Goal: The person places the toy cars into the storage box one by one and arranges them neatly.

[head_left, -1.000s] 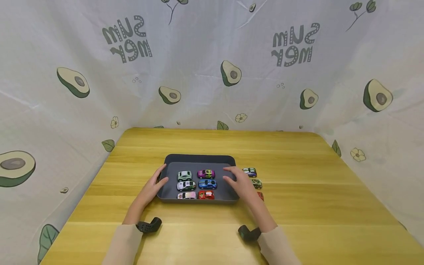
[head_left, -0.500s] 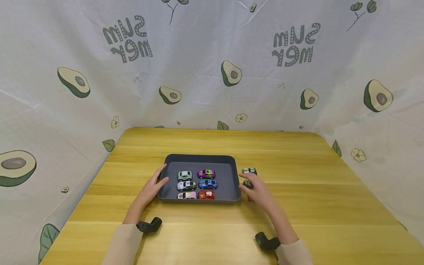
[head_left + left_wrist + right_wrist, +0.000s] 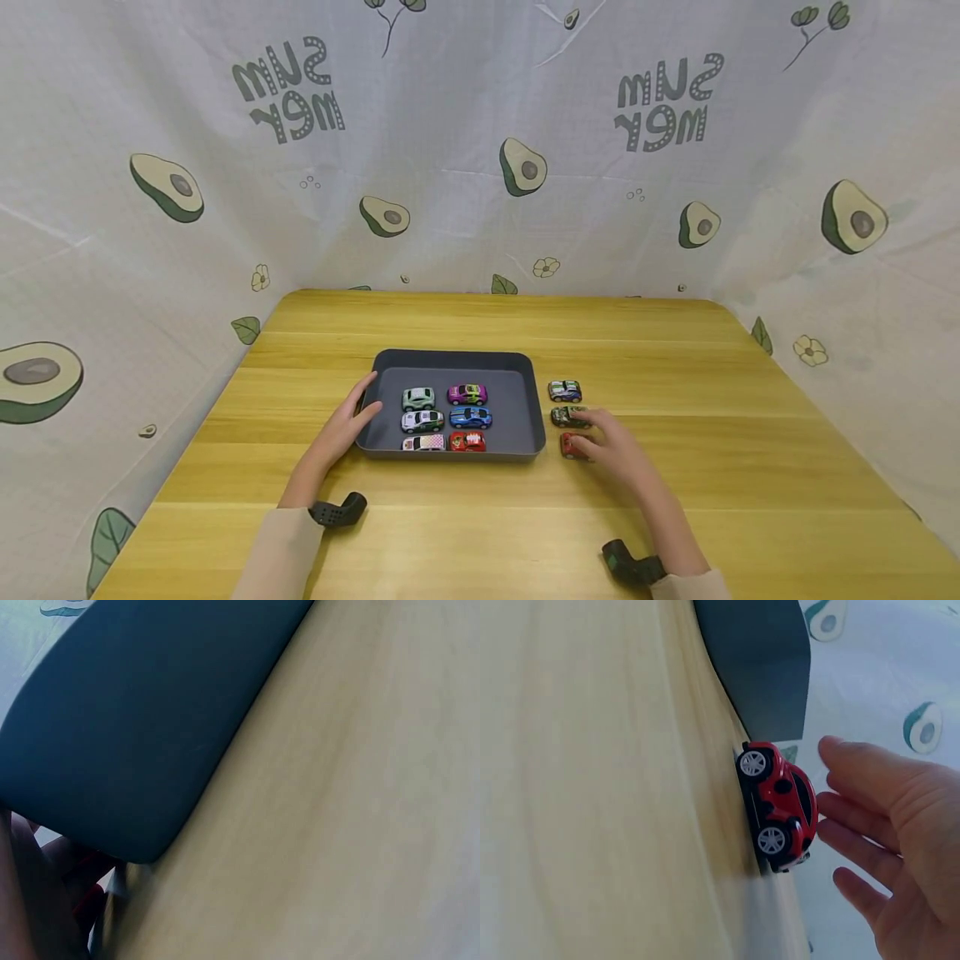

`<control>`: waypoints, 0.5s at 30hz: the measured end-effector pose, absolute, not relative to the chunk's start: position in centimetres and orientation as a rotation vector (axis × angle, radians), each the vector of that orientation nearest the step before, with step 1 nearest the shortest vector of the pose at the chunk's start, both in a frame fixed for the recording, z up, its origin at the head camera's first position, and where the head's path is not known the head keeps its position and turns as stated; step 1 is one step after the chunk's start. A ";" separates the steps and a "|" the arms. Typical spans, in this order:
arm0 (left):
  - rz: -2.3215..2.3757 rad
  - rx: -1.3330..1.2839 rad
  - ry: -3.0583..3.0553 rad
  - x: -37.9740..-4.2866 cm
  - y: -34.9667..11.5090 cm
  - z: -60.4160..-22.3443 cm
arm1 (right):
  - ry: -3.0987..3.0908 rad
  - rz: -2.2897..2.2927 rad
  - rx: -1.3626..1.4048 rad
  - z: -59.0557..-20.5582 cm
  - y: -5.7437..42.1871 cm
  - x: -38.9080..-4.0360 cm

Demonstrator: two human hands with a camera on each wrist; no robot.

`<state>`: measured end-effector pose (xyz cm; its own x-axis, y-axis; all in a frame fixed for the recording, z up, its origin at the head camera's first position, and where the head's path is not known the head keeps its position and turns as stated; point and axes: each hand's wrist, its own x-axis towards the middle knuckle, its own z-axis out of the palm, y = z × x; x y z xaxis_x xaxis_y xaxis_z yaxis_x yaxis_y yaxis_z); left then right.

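A dark grey tray (image 3: 512,400) holds several toy cars in two columns, among them a purple car (image 3: 467,394), a blue car (image 3: 470,417) and a red car (image 3: 468,441). My left hand (image 3: 341,425) grips the tray's left side, thumb over the rim; its other fingers are partly hidden behind the tray in the left wrist view. To the tray's right, my right hand (image 3: 618,448) hovers at a red beetle-shaped toy car (image 3: 781,806), fingers loosely spread and apart from it. A camouflage toy car (image 3: 566,417) lies just beyond, partly covered by the fingertips.
A white, green and blue toy car (image 3: 565,391) stands behind the camouflage one, all on the wooden table (image 3: 750,467). A blurred shiny thing (image 3: 116,900) shows beside my left fingers. A curtain (image 3: 450,125) with avocado prints hangs behind the table.
My right hand has moved from over the tray's right edge rightward and toward me, to the cars on the table. The tray's right rim is uncovered. My left hand stays put.
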<state>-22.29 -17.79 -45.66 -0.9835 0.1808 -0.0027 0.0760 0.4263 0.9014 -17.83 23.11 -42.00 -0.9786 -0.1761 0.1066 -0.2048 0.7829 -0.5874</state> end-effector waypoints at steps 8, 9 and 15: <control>1.626 0.247 2.556 -22.2 -17.8 -45.4 | -2.950 0.954 0.300 -42.9 24.2 -17.2; 1.628 0.249 2.555 -22.2 -17.8 -45.4 | -2.955 0.951 0.302 -43.0 24.3 -17.2; 1.601 0.251 2.576 -22.2 -17.9 -45.6 | -2.974 0.954 0.307 -43.4 24.6 -17.1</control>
